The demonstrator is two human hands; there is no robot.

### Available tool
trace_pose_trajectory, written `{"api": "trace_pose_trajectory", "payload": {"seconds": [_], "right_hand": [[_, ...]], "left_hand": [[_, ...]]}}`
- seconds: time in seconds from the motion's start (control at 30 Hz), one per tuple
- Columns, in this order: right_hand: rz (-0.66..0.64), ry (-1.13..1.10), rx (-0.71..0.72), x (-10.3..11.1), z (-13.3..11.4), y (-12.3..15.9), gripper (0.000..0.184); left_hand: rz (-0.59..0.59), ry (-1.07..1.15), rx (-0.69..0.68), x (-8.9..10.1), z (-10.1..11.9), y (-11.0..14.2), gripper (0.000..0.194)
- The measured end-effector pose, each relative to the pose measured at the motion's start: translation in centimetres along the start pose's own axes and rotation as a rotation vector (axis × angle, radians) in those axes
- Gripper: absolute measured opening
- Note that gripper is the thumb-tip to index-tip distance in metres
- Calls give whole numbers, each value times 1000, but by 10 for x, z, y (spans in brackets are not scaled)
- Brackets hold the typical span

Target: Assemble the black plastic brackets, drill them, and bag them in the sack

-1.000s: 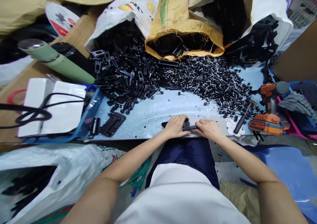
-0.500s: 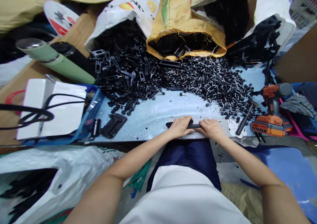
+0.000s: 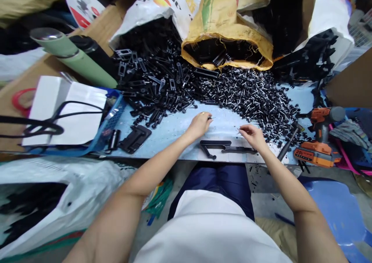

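Note:
My left hand (image 3: 200, 124) is raised over the blue worktop, its fingertips closed on a small black-headed pin (image 3: 210, 118). My right hand (image 3: 253, 136) is further right, with thumb and fingers pinched together; a tiny thing at the tips is too small to name. Below and between both hands, a black jointed plastic arm (image 3: 215, 143) lies near the front edge, apart from them, with a short link angled toward me. Beyond my right hand spreads a heap of black-headed metal pins (image 3: 247, 92).
Loose black plastic links (image 3: 151, 85) are piled left of the pins, below a yellow sack (image 3: 226, 26). A hammer (image 3: 287, 143) and an orange cordless drill (image 3: 316, 152) lie at the right. A blue basket (image 3: 100, 137) and a black block (image 3: 135, 139) are at the left.
Both hands have let go of the black plastic arm and moved up and apart. The arm now lies on the worktop, and my left fingertips hold a pin. The view has shifted slightly.

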State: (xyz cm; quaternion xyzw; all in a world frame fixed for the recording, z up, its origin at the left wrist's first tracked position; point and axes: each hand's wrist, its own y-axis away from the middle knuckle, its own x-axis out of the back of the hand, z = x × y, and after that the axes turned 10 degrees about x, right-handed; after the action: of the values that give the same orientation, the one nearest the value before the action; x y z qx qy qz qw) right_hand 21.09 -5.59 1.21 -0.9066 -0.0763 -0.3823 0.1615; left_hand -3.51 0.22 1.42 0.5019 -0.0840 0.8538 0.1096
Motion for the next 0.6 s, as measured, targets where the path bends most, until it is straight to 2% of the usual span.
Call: {"api": "trace_pose_trajectory", "payload": {"seconds": [0.1, 0.17, 0.23, 0.33, 0.4, 0.5, 0.6], "right_hand": [[-24, -228, -18, -13, -14, 14, 20], [-60, -184, 8, -16, -24, 17, 19], [-107, -45, 91, -17, -34, 16, 16], [-246, 194, 242, -17, -46, 16, 18], [-304, 301, 289, -17, -51, 16, 21], [-281, 329, 309, -19, -51, 18, 23], [-218, 258, 327, -20, -46, 22, 24]], "left_hand": [[27, 47, -16, 12, -22, 46, 21], [0, 19, -35, 18, -29, 67, 23], [-30, -44, -54, 21, -29, 78, 22], [-74, -185, -75, 26, -19, 82, 23], [-113, -284, -99, 30, -9, 80, 25], [-185, -405, -193, 34, 4, 75, 29], [-240, -461, -298, 35, 11, 70, 27]]}}
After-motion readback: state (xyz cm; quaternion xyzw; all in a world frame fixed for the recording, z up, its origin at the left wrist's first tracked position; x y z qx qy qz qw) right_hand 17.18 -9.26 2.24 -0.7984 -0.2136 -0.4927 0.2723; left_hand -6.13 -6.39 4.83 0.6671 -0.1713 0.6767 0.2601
